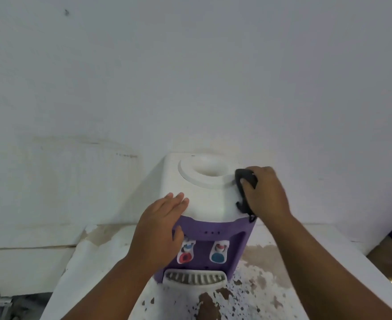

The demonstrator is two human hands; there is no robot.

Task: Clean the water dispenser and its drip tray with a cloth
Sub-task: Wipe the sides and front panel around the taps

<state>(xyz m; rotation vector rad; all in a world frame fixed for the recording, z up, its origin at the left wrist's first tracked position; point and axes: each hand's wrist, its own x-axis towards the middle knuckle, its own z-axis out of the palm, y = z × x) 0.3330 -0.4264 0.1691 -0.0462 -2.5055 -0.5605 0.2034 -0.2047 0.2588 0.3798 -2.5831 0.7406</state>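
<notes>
Head view: white wall (190, 65) directly behind water dispenser (204, 202), which stands on a flaking counter (255, 294). Left hand (160, 227) rests flat at the top's front-left edge. Right hand (265, 192) grips dark cloth (245, 181) at the top's right edge. Drip tray (195, 277) sits at the base front.

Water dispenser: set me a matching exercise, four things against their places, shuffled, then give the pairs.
Things:
1. dark cloth
2. left hand
3. drip tray
4. blue tap
Places:
A. at the foot of the water dispenser
B. under the right hand, on the top's right edge
C. flat on the top's front left corner
D. right of the red tap
Pairs: 1-B, 2-C, 3-A, 4-D
</notes>
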